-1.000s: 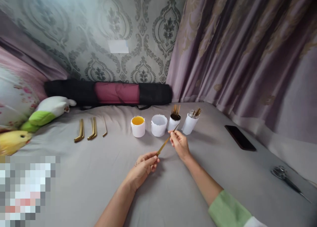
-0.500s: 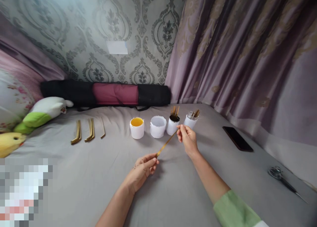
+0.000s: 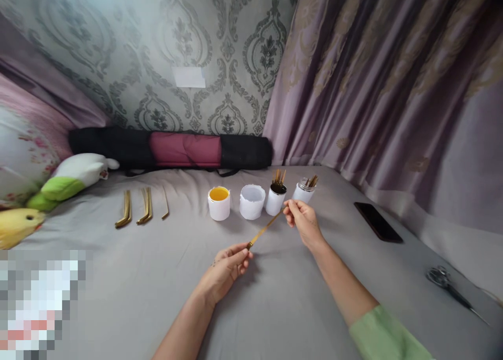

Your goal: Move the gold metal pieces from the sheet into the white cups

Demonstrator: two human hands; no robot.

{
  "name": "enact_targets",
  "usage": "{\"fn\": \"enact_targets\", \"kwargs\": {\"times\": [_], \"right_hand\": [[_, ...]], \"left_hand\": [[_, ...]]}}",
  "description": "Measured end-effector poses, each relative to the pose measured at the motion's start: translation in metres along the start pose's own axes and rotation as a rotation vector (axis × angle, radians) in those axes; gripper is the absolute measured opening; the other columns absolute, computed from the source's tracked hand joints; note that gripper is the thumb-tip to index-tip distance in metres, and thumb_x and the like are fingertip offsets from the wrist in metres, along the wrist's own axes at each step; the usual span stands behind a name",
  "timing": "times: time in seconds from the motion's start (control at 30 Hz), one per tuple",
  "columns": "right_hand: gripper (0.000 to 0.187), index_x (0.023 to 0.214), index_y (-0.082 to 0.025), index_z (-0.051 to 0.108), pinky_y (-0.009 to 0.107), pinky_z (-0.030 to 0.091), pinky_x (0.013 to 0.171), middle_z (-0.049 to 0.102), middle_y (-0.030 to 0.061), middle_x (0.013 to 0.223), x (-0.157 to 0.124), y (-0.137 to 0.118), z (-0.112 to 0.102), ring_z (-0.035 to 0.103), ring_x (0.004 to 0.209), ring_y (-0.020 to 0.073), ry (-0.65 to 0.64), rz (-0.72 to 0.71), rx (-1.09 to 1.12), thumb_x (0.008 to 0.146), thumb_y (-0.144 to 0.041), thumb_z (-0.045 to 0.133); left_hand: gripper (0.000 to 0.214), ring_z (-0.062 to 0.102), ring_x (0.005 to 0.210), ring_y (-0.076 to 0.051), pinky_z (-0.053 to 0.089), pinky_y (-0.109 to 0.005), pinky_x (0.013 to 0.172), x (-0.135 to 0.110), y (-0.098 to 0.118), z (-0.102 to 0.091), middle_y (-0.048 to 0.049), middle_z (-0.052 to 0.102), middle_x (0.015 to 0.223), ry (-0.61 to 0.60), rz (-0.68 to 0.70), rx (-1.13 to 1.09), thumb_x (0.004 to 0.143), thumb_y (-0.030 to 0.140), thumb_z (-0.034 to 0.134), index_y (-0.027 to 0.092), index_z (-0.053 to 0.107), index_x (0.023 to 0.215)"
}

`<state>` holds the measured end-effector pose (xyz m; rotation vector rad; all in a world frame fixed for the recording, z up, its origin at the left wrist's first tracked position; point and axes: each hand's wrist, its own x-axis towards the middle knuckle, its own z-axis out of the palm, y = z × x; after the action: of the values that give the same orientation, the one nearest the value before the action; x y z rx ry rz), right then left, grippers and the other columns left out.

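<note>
I have my left grip (image 3: pixel 227 268) pinching the near end of a thin golden strip (image 3: pixel 269 225) and my right grip (image 3: pixel 303 224) pinching its far end. I see a white cup (image 3: pixel 274 205) just beyond the right grip.

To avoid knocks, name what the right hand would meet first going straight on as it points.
The right hand would probably meet the white-wrapped container with the dark mouth and upright sticks; hand height is unclear, so it might pass over.
</note>
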<state>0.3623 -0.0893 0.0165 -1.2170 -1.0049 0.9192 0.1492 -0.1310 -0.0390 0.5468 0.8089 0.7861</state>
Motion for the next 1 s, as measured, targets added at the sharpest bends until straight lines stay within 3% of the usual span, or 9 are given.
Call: {"fn": "enact_targets", "kwargs": {"times": [0.6,1.0], "right_hand": [[0.031,0.073,-0.014,0.057,0.015,0.027,0.031,0.053,-0.0014,0.057,0.031,-0.074,-0.033,0.041,0.039,0.0037,0.207,-0.218,-0.064,0.070,-0.045,0.061],[0.020,0.070,-0.015,0.056,0.014,0.025,0.028,0.053,-0.0026,0.055,0.061,-0.110,-0.039,0.041,0.035,0.0035,0.376,-0.319,-0.146,0.077,-0.033,0.055]], "left_hand": [[0.022,0.050,0.060,-0.004,0.042,-0.015,0.051,-0.001,0.009,-0.010,-0.0028,0.054,0.077,-0.002,0.006,-0.252,0.077,0.017,0.059,0.011,0.061,0.098],[0.022,0.049,0.058,-0.005,0.041,-0.016,0.049,-0.001,0.012,-0.011,-0.0030,0.054,0.077,0.001,-0.004,-0.300,0.078,0.014,0.056,0.009,0.060,0.099]]}}
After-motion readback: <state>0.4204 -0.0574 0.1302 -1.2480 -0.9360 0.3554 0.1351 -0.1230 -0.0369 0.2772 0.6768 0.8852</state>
